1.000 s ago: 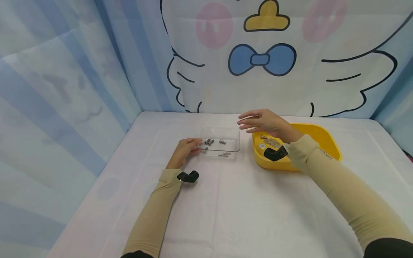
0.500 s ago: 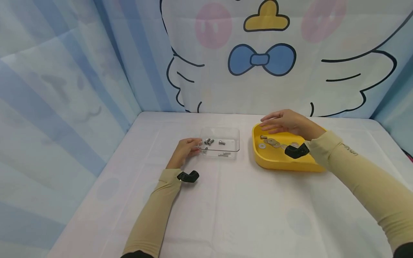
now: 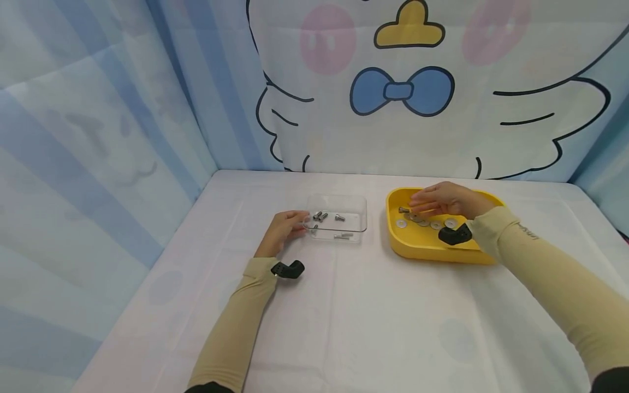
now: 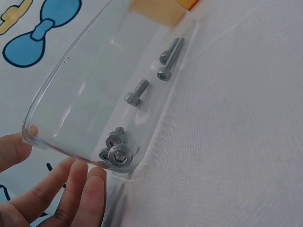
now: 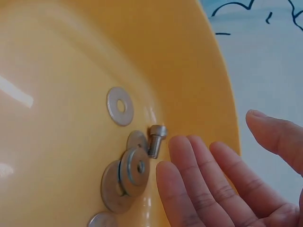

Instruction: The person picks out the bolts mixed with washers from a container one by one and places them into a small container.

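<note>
right hand (image 3: 444, 201) lowered, short silver bolt (image 5: 156, 140)

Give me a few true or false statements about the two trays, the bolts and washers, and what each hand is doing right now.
1. The left hand touches the clear tray. True.
2. The clear tray holds only washers. False: it holds bolts, with no washers visible.
3. The right hand is over the yellow tray, with its fingers straight. True.
4. The yellow tray has washers and one bolt in it. True.
5. The right hand is gripping a washer. False: its fingers are near the bolt, with nothing pinched.
6. The clear tray sits inside the yellow tray. False: they stand side by side, apart, on the white cloth.
</note>
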Action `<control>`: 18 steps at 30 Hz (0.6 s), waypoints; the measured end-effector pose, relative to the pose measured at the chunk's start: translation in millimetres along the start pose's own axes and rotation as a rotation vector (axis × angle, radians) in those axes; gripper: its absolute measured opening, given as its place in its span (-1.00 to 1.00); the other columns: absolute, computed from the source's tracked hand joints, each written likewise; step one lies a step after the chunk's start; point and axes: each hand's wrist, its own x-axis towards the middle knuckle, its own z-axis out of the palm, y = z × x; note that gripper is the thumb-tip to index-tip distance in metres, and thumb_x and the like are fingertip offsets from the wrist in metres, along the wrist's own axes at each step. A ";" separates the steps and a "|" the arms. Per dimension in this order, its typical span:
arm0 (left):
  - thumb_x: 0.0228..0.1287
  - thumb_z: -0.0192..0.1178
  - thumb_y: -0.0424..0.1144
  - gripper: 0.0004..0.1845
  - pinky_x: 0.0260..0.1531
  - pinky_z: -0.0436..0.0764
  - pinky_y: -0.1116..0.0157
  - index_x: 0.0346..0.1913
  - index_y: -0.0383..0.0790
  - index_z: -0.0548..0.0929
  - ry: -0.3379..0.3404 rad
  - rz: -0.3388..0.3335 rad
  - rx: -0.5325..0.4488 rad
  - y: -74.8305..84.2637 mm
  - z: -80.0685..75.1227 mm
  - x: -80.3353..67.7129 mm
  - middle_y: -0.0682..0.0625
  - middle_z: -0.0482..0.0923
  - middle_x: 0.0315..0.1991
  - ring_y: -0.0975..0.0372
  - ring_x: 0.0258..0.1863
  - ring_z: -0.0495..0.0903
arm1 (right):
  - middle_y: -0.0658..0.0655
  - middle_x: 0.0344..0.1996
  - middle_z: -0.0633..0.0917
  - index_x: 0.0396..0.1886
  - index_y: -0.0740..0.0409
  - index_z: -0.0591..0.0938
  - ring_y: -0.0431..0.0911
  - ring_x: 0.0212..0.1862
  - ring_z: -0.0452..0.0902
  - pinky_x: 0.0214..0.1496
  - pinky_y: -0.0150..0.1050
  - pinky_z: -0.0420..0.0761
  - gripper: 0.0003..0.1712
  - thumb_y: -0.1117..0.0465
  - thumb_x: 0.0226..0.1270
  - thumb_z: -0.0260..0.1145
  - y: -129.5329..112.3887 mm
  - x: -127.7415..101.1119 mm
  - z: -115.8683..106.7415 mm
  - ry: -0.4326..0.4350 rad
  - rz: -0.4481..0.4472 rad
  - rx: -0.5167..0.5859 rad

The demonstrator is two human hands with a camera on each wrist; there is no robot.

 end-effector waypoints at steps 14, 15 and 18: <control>0.30 0.18 -0.10 -0.59 -0.04 0.63 0.38 0.13 -0.24 0.56 -0.002 0.000 -0.008 0.1 -0.2 1.0 -0.09 0.52 0.12 0.20 -0.05 0.53 | -0.06 -0.44 0.75 0.05 0.33 0.48 -0.23 -0.31 0.69 -0.15 -0.38 0.68 -0.69 0.22 0.44 0.08 10.3 16.7 -0.9 0.016 0.031 -0.001; 0.30 0.18 -0.11 -0.59 -0.04 0.63 0.38 0.13 -0.24 0.56 -0.002 0.000 -0.009 0.0 -0.1 1.2 -0.09 0.52 0.13 0.20 -0.05 0.52 | -0.06 -0.44 0.75 0.08 0.36 0.46 -0.23 -0.31 0.69 -0.15 -0.38 0.68 -0.66 0.22 0.44 0.08 10.5 17.3 -0.4 0.020 0.034 -0.001; 0.30 0.18 -0.11 -0.59 -0.03 0.63 0.37 0.12 -0.24 0.56 -0.002 0.001 -0.011 -0.3 -0.1 1.5 -0.09 0.52 0.12 0.20 -0.05 0.52 | -0.06 -0.43 0.75 0.17 0.41 0.37 -0.23 -0.29 0.69 -0.10 -0.36 0.67 -0.57 0.21 0.44 0.07 10.6 19.3 2.3 0.019 0.034 0.005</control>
